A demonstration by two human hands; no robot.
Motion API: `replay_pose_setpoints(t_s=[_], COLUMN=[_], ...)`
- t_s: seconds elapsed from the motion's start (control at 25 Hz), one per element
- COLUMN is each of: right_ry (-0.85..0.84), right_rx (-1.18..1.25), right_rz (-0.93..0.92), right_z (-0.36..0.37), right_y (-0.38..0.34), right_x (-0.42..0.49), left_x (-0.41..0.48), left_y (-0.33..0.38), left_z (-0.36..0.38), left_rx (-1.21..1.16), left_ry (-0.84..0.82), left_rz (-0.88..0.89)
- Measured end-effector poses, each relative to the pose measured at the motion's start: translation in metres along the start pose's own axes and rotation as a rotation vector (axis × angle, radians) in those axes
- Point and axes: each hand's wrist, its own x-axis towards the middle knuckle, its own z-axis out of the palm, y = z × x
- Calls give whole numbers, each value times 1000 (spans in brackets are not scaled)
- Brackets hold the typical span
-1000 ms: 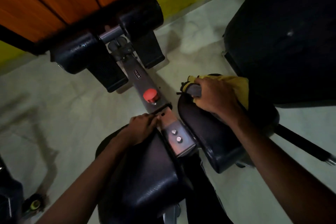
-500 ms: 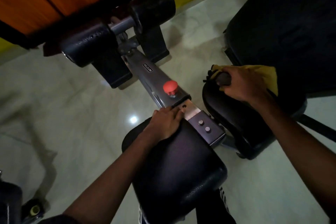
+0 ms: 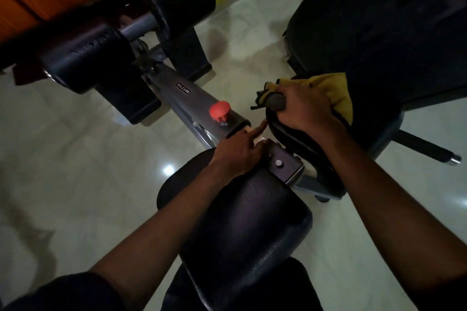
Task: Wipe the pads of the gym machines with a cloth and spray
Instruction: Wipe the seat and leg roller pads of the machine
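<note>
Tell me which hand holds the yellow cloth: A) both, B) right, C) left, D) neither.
B: the right hand grips the yellow cloth on the right pad, while the left hand rests clothless at the near pad.

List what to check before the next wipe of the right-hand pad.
1. Cloth gripped: ok, right hand holds it.
2. Cloth on right pad: ok, at its front end.
3. Left hand bracing: ok, rests on left pad.
4. Reach of spray: cannot tell, no bottle clearly seen.
5. Pad sprayed: cannot tell, too dark.
</note>
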Motion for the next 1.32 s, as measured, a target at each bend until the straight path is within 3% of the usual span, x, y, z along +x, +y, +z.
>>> replay_pose_setpoints(t_s=[0.2,0.44,0.68,0.8,0.92,1.12,1.32], right_ry=[-129,-475,-544,-499,-479,-772,-524], right_rx=[7,-247,-294,-209,-275,-363,-320], right_rz=[74,-32,-81,5,54,-10,69], right_z=[-3,2,13,10,6,11,17], right_y=[0,-36,-42,-32,-29,-55,-47], right_x=[28,85,81,91,100,107,96], left_x=[1,-1,-4,-5,-6,-1,-2], left_y=[-10,-11,-7,-7,-5,-11,-12], left_z=[5,6,3,0,-1,5,12], left_rx=[-25,-18,-13,16,46,27,54], left_ry=[100,101,72,58,66,96,177], left_rz=[39,28,15,7,19,49,75])
